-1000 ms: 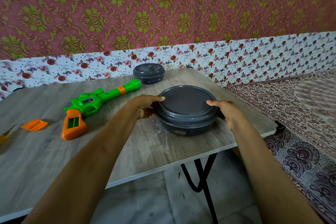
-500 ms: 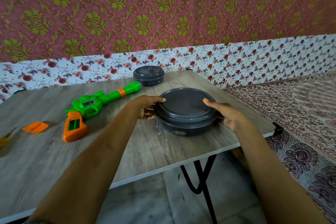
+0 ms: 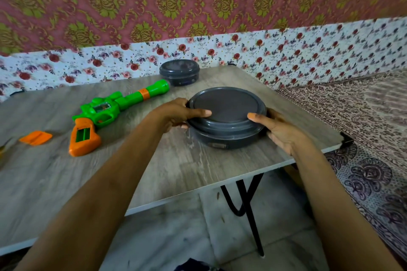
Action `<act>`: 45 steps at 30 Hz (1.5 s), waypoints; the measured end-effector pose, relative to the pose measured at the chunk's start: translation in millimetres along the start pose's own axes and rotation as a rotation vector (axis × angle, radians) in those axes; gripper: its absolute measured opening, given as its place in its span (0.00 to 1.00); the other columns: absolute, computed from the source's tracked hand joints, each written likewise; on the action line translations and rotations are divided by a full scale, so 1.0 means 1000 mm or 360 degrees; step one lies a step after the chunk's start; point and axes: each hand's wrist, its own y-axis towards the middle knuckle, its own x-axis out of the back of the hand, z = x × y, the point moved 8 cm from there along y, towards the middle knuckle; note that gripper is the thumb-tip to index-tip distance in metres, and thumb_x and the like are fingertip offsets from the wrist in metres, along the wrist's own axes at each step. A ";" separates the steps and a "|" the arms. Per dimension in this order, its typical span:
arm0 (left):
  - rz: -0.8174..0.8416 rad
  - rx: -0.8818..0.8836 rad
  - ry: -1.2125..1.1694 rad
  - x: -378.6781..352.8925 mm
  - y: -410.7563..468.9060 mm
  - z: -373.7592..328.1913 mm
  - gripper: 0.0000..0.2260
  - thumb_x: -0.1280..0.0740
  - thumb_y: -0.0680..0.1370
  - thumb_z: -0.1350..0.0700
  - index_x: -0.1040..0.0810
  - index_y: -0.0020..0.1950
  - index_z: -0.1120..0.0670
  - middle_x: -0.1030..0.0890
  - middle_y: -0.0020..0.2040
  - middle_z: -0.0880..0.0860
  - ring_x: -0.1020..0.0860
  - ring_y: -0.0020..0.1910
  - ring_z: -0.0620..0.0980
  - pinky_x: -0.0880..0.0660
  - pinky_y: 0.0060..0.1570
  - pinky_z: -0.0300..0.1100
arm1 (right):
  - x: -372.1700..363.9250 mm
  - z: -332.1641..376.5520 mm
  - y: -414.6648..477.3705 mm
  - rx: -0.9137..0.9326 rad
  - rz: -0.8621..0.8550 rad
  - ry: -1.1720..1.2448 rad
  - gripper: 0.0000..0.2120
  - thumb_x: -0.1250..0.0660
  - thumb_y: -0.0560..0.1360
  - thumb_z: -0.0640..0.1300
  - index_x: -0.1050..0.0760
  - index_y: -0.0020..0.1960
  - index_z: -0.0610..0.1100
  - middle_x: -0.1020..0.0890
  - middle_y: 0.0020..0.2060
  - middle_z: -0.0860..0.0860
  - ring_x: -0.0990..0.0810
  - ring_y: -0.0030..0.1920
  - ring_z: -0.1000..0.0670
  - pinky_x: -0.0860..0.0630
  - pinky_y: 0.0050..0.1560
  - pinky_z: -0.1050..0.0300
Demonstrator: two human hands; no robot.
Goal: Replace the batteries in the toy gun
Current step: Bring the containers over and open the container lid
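A green and orange toy gun (image 3: 103,114) lies on the wooden table (image 3: 176,167), its orange grip open and showing an empty green battery bay. Its orange battery cover (image 3: 36,137) lies apart to the left. A large round dark grey container (image 3: 226,116) with its lid on stands near the table's right front corner. My left hand (image 3: 180,114) grips its left rim, thumb on the lid. My right hand (image 3: 277,127) grips its right rim, thumb on the lid's edge. No batteries are visible.
A smaller dark grey lidded container (image 3: 179,72) stands at the back of the table near the floral wall. A yellow object (image 3: 3,149) shows at the far left edge. A patterned bed cover (image 3: 363,127) lies to the right; a black table leg (image 3: 248,207) stands below.
Both thumbs have slid further onto the lid of the large container. The container has stayed in place on the table.
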 end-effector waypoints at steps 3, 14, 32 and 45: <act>-0.0012 -0.0010 0.0080 0.001 -0.006 -0.004 0.24 0.27 0.71 0.48 0.26 0.62 0.57 0.20 0.55 0.56 0.23 0.51 0.51 0.23 0.53 0.46 | -0.001 0.002 -0.005 -0.0021 -0.0014 -0.0106 0.53 0.22 0.49 0.64 0.36 0.70 0.50 0.28 0.67 0.53 0.31 0.66 0.52 0.37 0.68 0.55; -0.0239 -0.0714 0.0954 -0.019 -0.061 -0.047 0.22 0.27 0.72 0.49 0.25 0.65 0.49 0.24 0.65 0.51 0.27 0.62 0.48 0.35 0.56 0.35 | -0.020 0.045 -0.050 0.0868 -0.0172 -0.1397 0.33 0.32 0.67 0.58 0.31 0.68 0.46 0.32 0.71 0.50 0.41 0.74 0.49 0.42 0.74 0.48; -0.0526 -0.0586 0.1188 -0.016 0.097 -0.070 0.20 0.39 0.80 0.52 0.32 0.72 0.50 0.31 0.70 0.56 0.31 0.67 0.54 0.34 0.67 0.48 | 0.001 0.067 0.112 0.0570 -0.0275 -0.1905 0.29 0.31 0.72 0.51 0.35 0.71 0.47 0.33 0.71 0.50 0.35 0.71 0.49 0.38 0.70 0.54; -0.0597 -0.0671 0.1213 0.012 0.268 -0.096 0.18 0.40 0.81 0.54 0.31 0.71 0.52 0.26 0.66 0.58 0.27 0.63 0.56 0.30 0.60 0.46 | 0.031 0.066 0.285 0.0543 -0.0347 -0.1718 0.26 0.30 0.72 0.44 0.32 0.69 0.45 0.29 0.68 0.46 0.30 0.67 0.45 0.38 0.69 0.56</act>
